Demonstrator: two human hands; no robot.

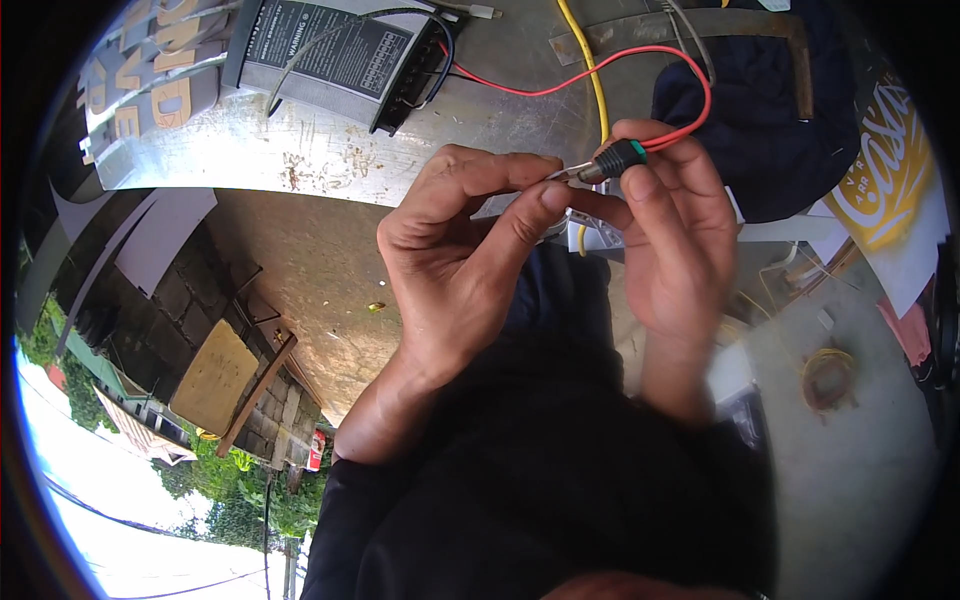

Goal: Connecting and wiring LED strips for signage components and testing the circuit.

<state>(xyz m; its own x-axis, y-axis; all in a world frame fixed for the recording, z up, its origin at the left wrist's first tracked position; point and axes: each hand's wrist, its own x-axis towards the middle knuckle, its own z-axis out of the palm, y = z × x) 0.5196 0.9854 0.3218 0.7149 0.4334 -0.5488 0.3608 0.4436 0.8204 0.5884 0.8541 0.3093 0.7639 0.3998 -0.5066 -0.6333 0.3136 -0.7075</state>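
Note:
My right hand (682, 225) holds a black barrel connector (621, 157) with a green end between thumb and fingers. From its green end a red wire (709, 92) loops up and back left to the metal power supply (335, 48). The connector's metal tip points left, toward my left hand (455, 225). Thumb and forefinger of that hand are pinched together at a thin, light piece beside the tip; its kind is too small to tell. A yellow cable (597, 88) runs down behind my right fingers. Small white parts below the fingers are partly hidden.
The power supply sits on a scuffed metal tabletop (240, 135). A rusty metal square (800, 65) and dark cloth (745, 150) lie at the far right. Printed sheets (890, 190) and a coil of yellow wire (828, 378) are to the right. Cut-out letters (170, 60) stand far left.

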